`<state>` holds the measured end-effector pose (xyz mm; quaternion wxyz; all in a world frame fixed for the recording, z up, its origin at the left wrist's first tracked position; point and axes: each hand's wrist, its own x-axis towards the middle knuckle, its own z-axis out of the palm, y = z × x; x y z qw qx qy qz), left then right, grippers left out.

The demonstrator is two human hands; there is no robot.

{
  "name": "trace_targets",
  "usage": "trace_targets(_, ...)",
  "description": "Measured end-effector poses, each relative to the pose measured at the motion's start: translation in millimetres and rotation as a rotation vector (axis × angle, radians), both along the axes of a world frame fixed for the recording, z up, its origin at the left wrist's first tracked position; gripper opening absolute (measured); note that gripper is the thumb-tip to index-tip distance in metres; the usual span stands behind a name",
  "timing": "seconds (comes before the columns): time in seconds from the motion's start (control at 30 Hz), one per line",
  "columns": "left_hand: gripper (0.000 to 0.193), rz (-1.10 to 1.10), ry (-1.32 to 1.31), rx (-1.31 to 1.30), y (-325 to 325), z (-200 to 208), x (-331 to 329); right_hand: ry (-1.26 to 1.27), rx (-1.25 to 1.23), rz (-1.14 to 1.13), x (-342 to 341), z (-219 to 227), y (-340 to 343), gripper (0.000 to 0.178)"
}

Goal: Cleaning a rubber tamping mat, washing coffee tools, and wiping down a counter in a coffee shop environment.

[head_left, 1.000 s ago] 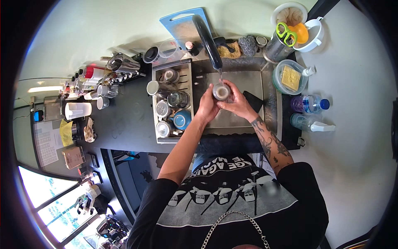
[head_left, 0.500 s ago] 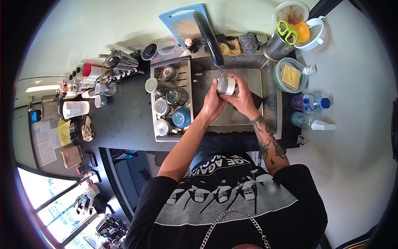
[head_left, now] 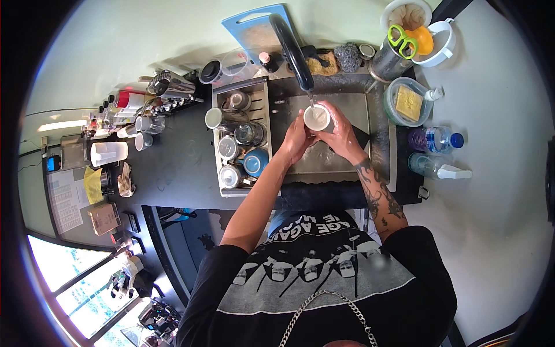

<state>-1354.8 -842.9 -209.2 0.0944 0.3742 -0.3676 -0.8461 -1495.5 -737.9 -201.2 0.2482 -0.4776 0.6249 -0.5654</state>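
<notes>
Between my two hands a small white cup (head_left: 317, 118) is held over the sink (head_left: 321, 166), its round mouth turned up toward me. Water runs from the black tap (head_left: 293, 55) down to the cup's far rim. My left hand (head_left: 296, 141) closes round the cup's left side and lower part. On the other side, my right hand (head_left: 341, 136) wraps it with wet-looking fingers. The cup's underside and some fingertips are hidden. A dark flat piece (head_left: 361, 137) shows in the basin beside my right hand.
Left of the basin, a drying rack (head_left: 267, 124) holds several glasses, jars and a blue mug (head_left: 255, 162). Sponges and a scourer (head_left: 347, 58) line the back ledge. To the right stand a sponge tub (head_left: 395, 118), a bottle (head_left: 442, 140) and a spray bottle (head_left: 428, 166).
The cup has tipped so that its mouth now faces up toward me, where before its side showed. Both hands have turned slightly with it and still hold it at the tap.
</notes>
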Motion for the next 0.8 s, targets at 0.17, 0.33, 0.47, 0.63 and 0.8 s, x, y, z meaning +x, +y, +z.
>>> trace_targets(0.17, 0.047, -0.081, -0.056, -0.327, 11, 5, -2, 0.399, 0.061, -0.032, -16, 9, 11, 0.079)
trace_targets(0.33, 0.032, -0.302, -0.485, -1.117, 1, 17, 4, 0.177, 0.164, 0.155, -12, 3, 24, 0.078)
trace_targets(0.47, 0.032, -0.493, -0.499, -1.333, -14, 26, 13, -0.220, 0.230, 0.188, 2, -27, 20, 0.080)
trace_targets(0.63, 0.038, -0.268, -0.569, -1.483, -1, 36, 8, -0.600, 0.143, 0.092, 25, -63, 4, 0.081)
trace_targets(0.8, 0.056, -0.483, -0.556, -1.599, 11, 48, -1, -0.364, 0.162, 0.032, 27, -68, -6, 0.076)
